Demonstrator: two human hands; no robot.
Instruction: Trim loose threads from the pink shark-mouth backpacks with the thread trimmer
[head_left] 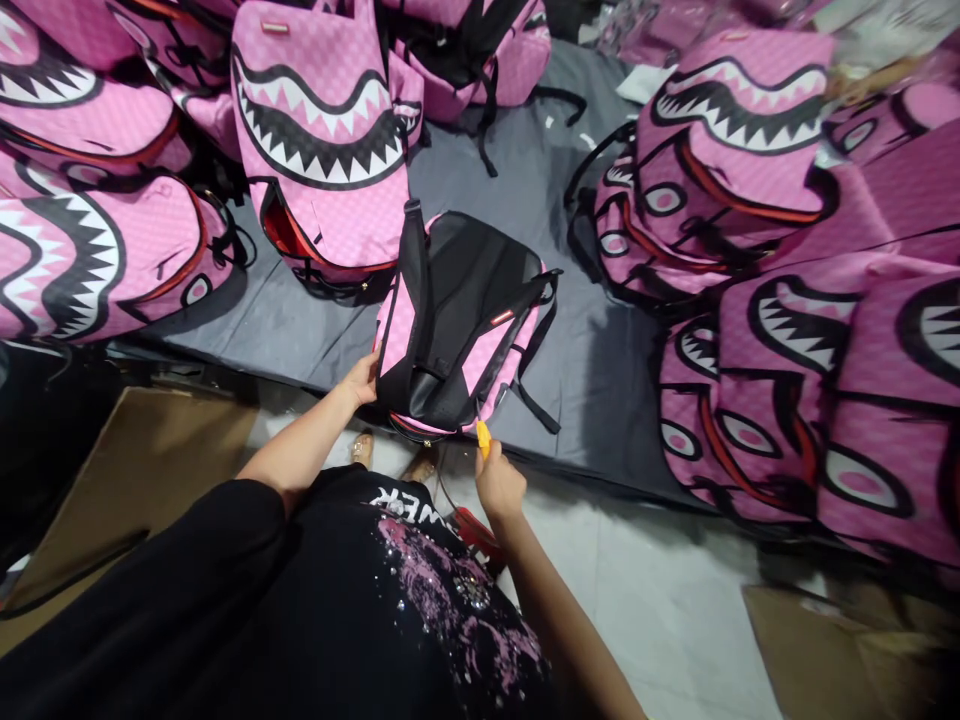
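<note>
A pink and black backpack [472, 290] lies at the table's near edge, its black padded back and shoulder straps facing up. My left hand [364, 378] grips its lower left side, with the fingers partly hidden behind the edge. In my right hand [501, 480], closed, is a small yellow-handled tool [484, 436]. Its thin dark tip points up at the bag's lower right corner, by the base of a strap. Whether the tip touches the fabric I cannot tell.
Pink shark-mouth backpacks [322, 140] crowd the left side of the grey-covered table [592, 380]. More backpacks [739, 120] are piled on the right. Cardboard [142, 470] lies below at left, and another cardboard piece [810, 650] is at lower right on the pale floor.
</note>
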